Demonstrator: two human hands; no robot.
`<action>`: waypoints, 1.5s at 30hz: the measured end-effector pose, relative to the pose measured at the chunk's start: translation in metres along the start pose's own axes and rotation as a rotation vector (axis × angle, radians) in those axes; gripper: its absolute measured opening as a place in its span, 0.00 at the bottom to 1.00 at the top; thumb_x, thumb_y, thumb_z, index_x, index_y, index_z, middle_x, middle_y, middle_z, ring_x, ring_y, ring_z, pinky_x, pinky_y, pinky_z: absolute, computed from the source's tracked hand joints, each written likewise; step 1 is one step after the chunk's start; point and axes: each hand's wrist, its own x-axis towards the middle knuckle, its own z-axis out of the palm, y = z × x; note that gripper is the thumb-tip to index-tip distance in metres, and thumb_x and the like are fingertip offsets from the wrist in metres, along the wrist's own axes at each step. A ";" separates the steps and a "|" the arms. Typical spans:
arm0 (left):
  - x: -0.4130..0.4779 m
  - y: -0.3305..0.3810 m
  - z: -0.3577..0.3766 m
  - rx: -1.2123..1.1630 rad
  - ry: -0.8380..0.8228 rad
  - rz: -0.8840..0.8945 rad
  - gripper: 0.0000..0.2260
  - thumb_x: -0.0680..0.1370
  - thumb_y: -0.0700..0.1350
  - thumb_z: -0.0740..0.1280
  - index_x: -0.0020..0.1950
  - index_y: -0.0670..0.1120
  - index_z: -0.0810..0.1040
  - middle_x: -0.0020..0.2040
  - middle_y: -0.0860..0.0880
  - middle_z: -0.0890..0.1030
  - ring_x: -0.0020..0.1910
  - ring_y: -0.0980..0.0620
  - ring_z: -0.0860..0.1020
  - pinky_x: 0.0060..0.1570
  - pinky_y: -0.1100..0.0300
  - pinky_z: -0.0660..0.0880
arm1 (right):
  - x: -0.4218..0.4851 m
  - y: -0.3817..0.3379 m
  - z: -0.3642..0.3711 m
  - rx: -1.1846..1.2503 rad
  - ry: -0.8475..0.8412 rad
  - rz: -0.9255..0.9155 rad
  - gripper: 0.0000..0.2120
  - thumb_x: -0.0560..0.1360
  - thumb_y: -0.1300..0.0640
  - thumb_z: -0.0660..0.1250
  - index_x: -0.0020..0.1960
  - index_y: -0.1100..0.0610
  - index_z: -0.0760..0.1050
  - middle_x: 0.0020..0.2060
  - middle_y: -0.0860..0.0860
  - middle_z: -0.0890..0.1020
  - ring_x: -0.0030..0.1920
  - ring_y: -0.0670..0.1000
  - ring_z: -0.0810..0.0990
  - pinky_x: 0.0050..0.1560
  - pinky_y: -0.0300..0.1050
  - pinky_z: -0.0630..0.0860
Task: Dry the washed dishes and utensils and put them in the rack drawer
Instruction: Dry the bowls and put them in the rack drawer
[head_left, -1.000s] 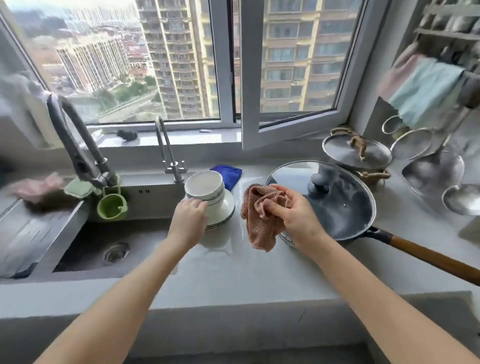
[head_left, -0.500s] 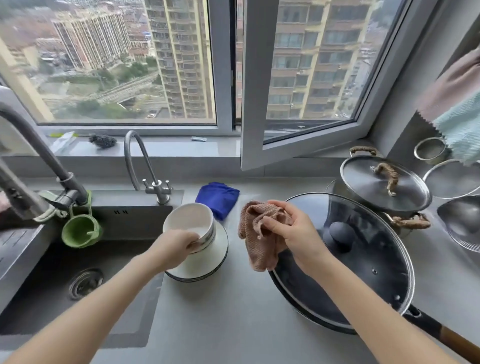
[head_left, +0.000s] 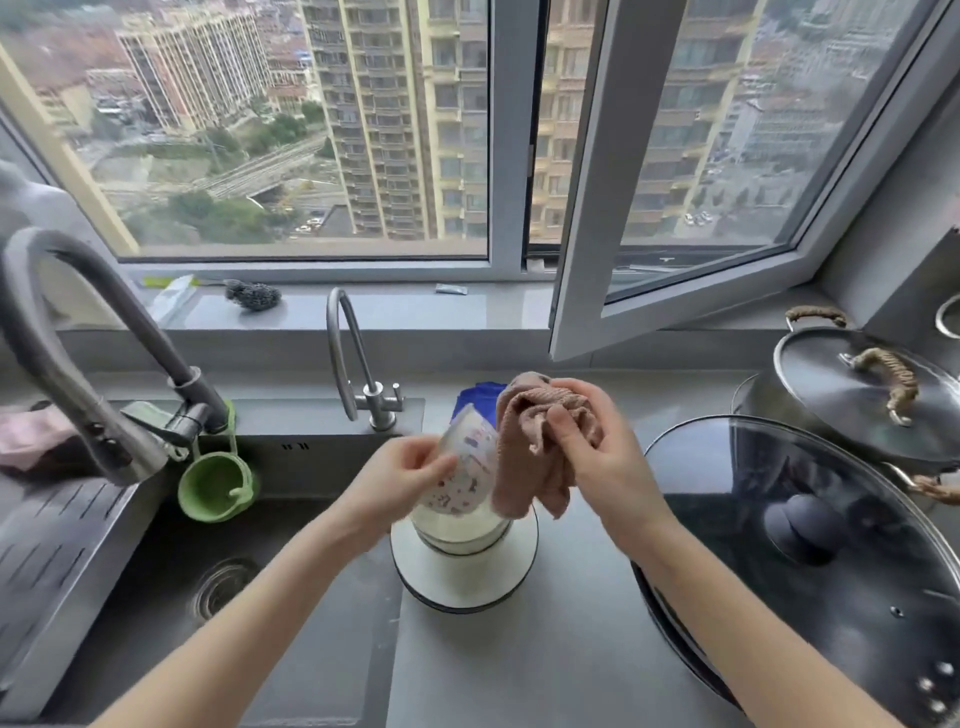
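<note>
My left hand (head_left: 397, 480) holds a small patterned bowl (head_left: 465, 470) tilted on its side, lifted above the stack. My right hand (head_left: 587, 441) grips a crumpled pink-brown cloth (head_left: 524, 457) pressed against the bowl's right side. Below them a white bowl (head_left: 457, 530) sits on a white plate with a dark rim (head_left: 467, 582) on the grey counter, beside the sink.
A dark sink (head_left: 208, 597) with two taps (head_left: 358, 374) lies at the left, a green cup (head_left: 218, 483) hanging from the larger tap. A lidded wok (head_left: 810, 561) and a lidded steel pot (head_left: 862, 389) fill the right. A blue cloth (head_left: 475, 395) lies behind my hands. An open window sash (head_left: 597, 260) juts over the counter.
My left hand has lifted the top bowl off the stack and tipped it sideways. My right hand has brought the cloth against it. The camera has moved closer and lower.
</note>
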 end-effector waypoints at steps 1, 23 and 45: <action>-0.003 0.000 0.004 0.207 0.008 0.117 0.10 0.78 0.41 0.65 0.37 0.47 0.77 0.32 0.56 0.79 0.34 0.57 0.76 0.38 0.66 0.71 | 0.000 0.005 0.015 -0.034 -0.045 -0.003 0.11 0.76 0.48 0.63 0.58 0.48 0.73 0.52 0.49 0.81 0.48 0.44 0.80 0.48 0.40 0.76; -0.016 -0.001 -0.026 -0.758 -0.141 -0.377 0.17 0.75 0.57 0.62 0.57 0.50 0.79 0.47 0.45 0.83 0.46 0.44 0.82 0.47 0.45 0.79 | -0.007 -0.005 0.071 -0.340 0.301 0.140 0.17 0.67 0.72 0.63 0.49 0.54 0.74 0.37 0.50 0.81 0.27 0.39 0.78 0.29 0.34 0.75; -0.021 -0.036 -0.065 -0.351 -0.192 -0.312 0.21 0.75 0.63 0.59 0.50 0.49 0.82 0.48 0.47 0.83 0.42 0.48 0.80 0.39 0.57 0.73 | -0.023 0.010 0.139 -0.713 -0.673 0.056 0.14 0.74 0.66 0.62 0.53 0.52 0.80 0.32 0.38 0.77 0.35 0.40 0.74 0.39 0.30 0.67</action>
